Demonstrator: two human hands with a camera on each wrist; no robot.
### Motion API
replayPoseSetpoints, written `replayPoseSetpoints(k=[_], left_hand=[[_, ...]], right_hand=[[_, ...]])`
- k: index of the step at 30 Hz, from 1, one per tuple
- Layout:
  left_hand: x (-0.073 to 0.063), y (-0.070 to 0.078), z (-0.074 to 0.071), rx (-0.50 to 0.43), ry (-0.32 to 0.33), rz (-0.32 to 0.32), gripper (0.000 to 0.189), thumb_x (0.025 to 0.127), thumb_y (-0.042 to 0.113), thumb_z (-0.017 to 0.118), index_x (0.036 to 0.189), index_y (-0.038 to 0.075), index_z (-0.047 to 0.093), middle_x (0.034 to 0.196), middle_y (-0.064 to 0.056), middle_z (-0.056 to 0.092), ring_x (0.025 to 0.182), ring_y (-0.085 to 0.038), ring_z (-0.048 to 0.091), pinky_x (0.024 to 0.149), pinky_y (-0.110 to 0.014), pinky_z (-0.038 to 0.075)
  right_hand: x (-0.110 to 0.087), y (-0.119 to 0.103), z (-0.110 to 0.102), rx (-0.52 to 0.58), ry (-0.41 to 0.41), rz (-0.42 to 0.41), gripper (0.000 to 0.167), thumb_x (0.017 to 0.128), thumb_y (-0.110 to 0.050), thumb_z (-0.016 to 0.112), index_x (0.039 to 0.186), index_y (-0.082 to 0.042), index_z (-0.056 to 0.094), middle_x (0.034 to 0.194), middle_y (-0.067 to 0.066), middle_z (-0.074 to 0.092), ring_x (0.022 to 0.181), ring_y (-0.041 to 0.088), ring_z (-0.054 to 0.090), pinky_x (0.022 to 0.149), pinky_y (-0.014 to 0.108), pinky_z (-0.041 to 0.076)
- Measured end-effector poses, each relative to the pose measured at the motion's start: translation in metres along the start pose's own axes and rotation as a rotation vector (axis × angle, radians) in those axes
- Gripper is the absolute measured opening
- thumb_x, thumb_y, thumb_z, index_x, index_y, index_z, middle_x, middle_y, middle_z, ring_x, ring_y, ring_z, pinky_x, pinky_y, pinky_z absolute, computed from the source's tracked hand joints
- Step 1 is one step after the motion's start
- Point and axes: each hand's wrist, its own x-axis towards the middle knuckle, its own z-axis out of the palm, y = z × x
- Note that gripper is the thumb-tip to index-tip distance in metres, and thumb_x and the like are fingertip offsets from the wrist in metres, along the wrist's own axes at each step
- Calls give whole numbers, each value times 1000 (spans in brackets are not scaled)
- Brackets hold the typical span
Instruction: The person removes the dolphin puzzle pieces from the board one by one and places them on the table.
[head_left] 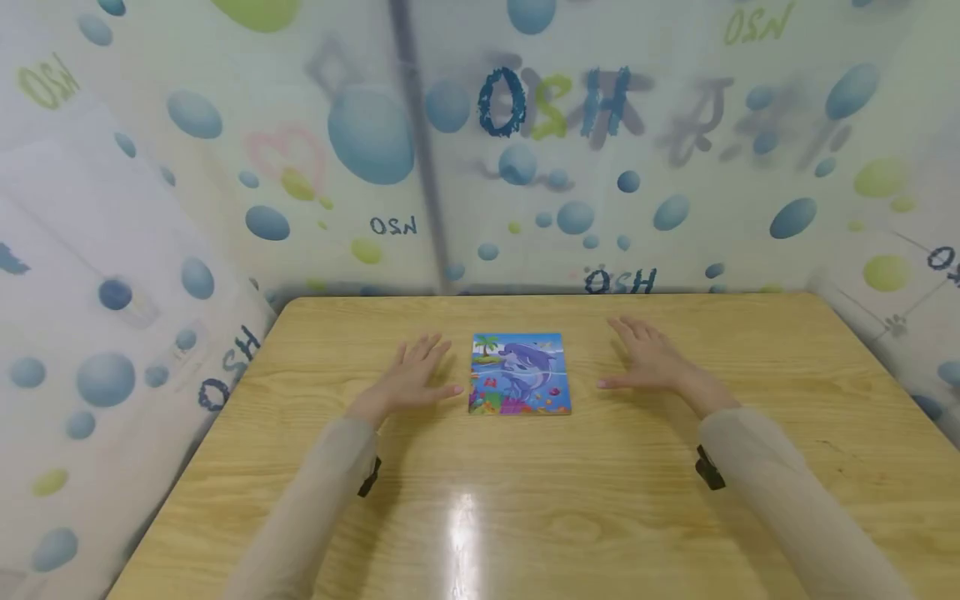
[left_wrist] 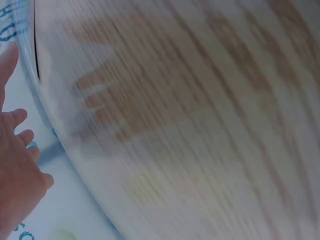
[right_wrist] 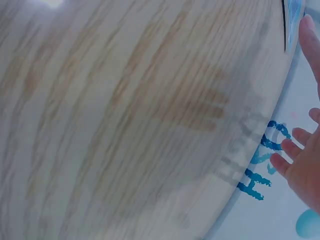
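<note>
A square picture puzzle board (head_left: 520, 374) with a purple dolphin, a palm tree and a blue sea lies flat on the wooden table (head_left: 570, 500). My left hand (head_left: 408, 377) hovers just left of it, fingers spread and thumb pointing at its left edge. On the other side my right hand (head_left: 648, 360) is held the same way, a little farther from the board. Neither hand holds anything. In the left wrist view the left hand (left_wrist: 20, 170) shows at the left border; in the right wrist view the right hand (right_wrist: 305, 160) shows at the right border.
Behind the table hangs a pale curtain (head_left: 517, 233) printed with blue and green dots and lettering. More of it runs down both sides. A dark strap piece (head_left: 708, 468) sits at the right wrist, another (head_left: 370, 477) at the left.
</note>
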Motion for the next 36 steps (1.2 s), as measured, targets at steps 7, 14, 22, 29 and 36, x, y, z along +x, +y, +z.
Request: replayPoseSetpoints(k=[7,14,22,29,36], left_hand=[[11,3,2,-26,-9,5,77,89,46,52,145,3,21,153,-19,12,141,-38,6,113,-59,0],[22,8,3,-63,-38,10,76,90,46,50,145,3,20,153,-17,11,141,-37,3,113,-58,-2],[34,9,8,-74,-75,-8,77,90,46,49,145,3,17,154,-17,8,141,-37,2,114,-55,-2],[41,7,10,-94,-89,-9,75,91,43,51,146,6,18,154,-14,11,142,-35,2,114,-54,-2],[44,18,6,-92,-125,-45,72,91,37,53,146,6,18,154,-10,12,143,-32,4,115,-52,-1]], right_hand=[[15,-12,5,42,-13,-17,98,73,-48,71,143,0,22,144,30,23,131,50,19,104,68,17],[26,-26,6,60,-32,-36,91,76,-44,70,141,2,27,142,31,28,130,49,24,106,64,21],[40,-45,11,89,-61,-62,90,76,-41,71,141,1,27,140,30,31,129,46,29,106,60,26],[55,-62,14,83,-104,-44,89,76,-45,70,141,0,29,141,27,32,130,43,30,107,57,28],[65,-74,19,128,-129,-49,82,79,-41,68,139,0,32,141,27,32,130,43,30,106,56,30]])
